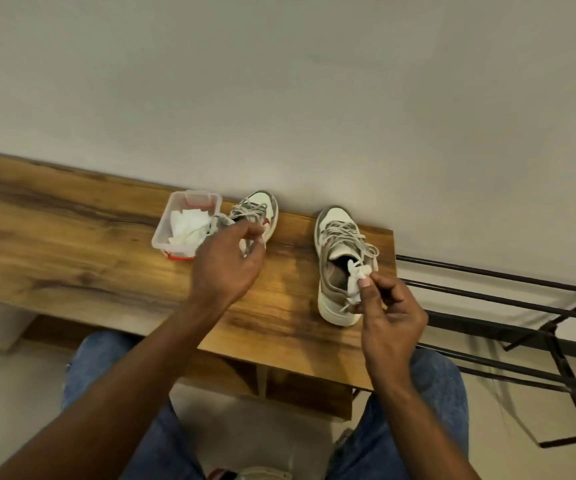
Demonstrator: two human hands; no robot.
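Two grey-and-white sneakers stand on a wooden bench (72, 244), toes toward the wall. My left hand (226, 261) reaches over the left sneaker (260, 211) and its curled fingers grip the shoe near its opening, hiding the heel. My right hand (388, 310) pinches a crumpled white tissue (357, 277) between thumb and fingers, right over the opening of the right sneaker (336, 261).
A clear plastic box (165, 233) with red clips holds more white tissues, just left of the left sneaker. A black metal rack (508, 306) stands to the right of the bench. A pale wall rises behind. My knees in blue jeans are below the bench edge.
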